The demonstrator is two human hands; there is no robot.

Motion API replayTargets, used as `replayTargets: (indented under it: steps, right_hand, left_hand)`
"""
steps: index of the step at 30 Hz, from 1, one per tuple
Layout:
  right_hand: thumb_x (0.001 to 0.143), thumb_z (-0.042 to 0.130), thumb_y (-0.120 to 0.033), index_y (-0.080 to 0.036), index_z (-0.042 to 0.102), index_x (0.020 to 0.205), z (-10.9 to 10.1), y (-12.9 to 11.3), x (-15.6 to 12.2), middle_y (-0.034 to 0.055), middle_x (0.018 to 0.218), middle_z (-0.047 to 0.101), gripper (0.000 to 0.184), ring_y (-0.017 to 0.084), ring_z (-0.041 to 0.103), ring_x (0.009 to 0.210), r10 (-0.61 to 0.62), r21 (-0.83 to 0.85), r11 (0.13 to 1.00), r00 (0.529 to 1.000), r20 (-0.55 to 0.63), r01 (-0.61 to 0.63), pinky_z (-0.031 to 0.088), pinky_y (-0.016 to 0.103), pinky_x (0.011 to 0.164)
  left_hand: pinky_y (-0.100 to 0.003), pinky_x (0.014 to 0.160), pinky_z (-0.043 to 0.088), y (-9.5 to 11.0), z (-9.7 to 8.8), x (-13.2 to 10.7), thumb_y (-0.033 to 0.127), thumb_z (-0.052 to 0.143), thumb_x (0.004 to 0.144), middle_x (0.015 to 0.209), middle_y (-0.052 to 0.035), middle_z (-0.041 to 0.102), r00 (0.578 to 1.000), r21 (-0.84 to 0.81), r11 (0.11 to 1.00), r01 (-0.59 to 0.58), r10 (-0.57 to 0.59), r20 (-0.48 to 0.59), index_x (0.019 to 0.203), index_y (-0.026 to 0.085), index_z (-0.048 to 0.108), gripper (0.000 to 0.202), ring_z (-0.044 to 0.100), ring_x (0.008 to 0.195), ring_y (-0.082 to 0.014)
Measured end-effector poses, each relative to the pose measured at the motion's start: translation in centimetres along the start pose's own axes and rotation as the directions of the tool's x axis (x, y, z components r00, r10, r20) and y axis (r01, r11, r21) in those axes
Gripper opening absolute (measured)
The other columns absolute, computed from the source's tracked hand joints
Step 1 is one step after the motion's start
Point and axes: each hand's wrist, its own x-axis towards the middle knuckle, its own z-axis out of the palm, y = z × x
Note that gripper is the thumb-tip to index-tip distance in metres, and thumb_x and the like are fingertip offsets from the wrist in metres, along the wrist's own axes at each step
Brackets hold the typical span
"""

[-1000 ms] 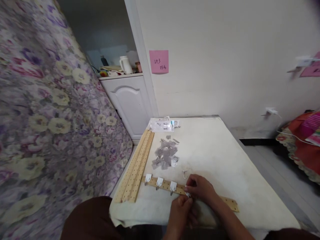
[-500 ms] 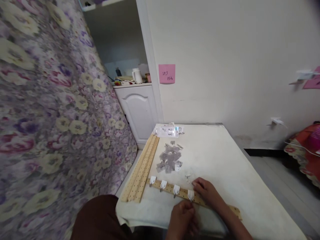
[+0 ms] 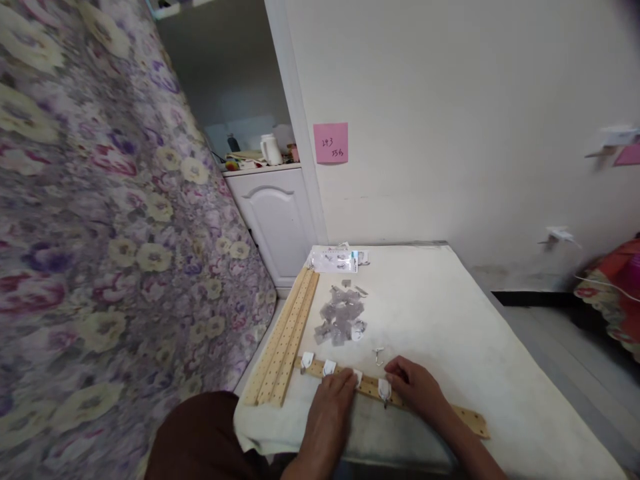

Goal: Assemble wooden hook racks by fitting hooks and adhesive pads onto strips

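Observation:
A perforated wooden strip [image 3: 465, 420] lies across the near edge of the white table [image 3: 450, 320]. Several white hooks [image 3: 384, 389] are stuck along it. My left hand [image 3: 334, 403] rests with fingers spread on the strip, covering one hook. My right hand [image 3: 416, 387] lies on the strip just right of the last hook, fingers curled down on the wood. A loose metal hook [image 3: 379, 357] sits just behind the strip.
More wooden strips [image 3: 286, 337] lie stacked along the table's left edge. A pile of grey adhesive pads [image 3: 343, 316] and a packet [image 3: 336, 260] sit further back. A floral bedspread [image 3: 110, 253] fills the left. A pink note [image 3: 331, 142] hangs on the wall.
My hands were together pressing the fourth hook onto the strip. My left hand has since moved left onto the third hook; my right hand stays beside the new hook.

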Motion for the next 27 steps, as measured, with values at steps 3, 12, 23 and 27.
replayTargets:
  steps: [3,12,23,27]
  right_hand:
    - [0.076,0.050,-0.033,-0.023,0.061,0.084,0.0,0.0,-0.1,-0.0007,0.074,0.067,0.017,0.016,0.059,0.070,0.005,-0.010,1.000,1.000,-0.001,-0.005,0.037,0.024,0.062]
    - [0.075,0.049,-0.031,-0.023,0.062,0.083,0.1,0.2,0.1,-0.0008,0.074,0.067,0.017,0.016,0.059,0.069,0.001,0.027,1.000,1.000,-0.019,-0.001,0.038,0.024,0.062]
    - [0.074,0.047,-0.017,-0.022,0.060,0.095,0.0,-0.4,4.0,0.0043,0.097,0.058,0.026,0.017,0.055,0.088,-0.141,-0.078,0.988,0.983,-0.121,0.133,0.040,0.027,0.079]
    - [0.076,0.046,-0.018,-0.022,0.060,0.086,0.5,-0.6,4.9,0.0028,0.090,0.058,0.017,0.016,0.055,0.084,-0.143,-0.136,0.982,0.987,-0.076,0.131,0.040,0.026,0.077]
  left_hand:
    - [-0.043,0.098,0.044,0.2,0.0,0.5,0.002,0.041,0.081,0.125,-0.0069,0.059,0.999,0.064,0.997,-0.032,0.029,0.037,0.121,0.022,0.053,0.047,0.054,0.113,-0.0192]
    - [-0.038,0.095,0.044,0.5,0.2,1.4,0.006,0.043,0.084,0.123,-0.0054,0.061,0.991,0.152,0.988,-0.007,-0.013,0.133,0.117,0.021,0.057,0.039,0.055,0.109,-0.0196]
    - [-0.038,0.092,0.044,0.6,-0.1,1.9,0.008,0.048,0.084,0.122,-0.0074,0.061,0.987,0.144,0.989,-0.023,-0.001,0.161,0.115,0.020,0.057,0.034,0.055,0.107,-0.0215]
    - [-0.037,0.093,0.044,0.1,0.5,1.2,0.008,0.048,0.084,0.121,-0.0070,0.061,0.996,0.143,0.989,-0.040,0.029,0.081,0.119,0.022,0.054,0.038,0.055,0.108,-0.0202]
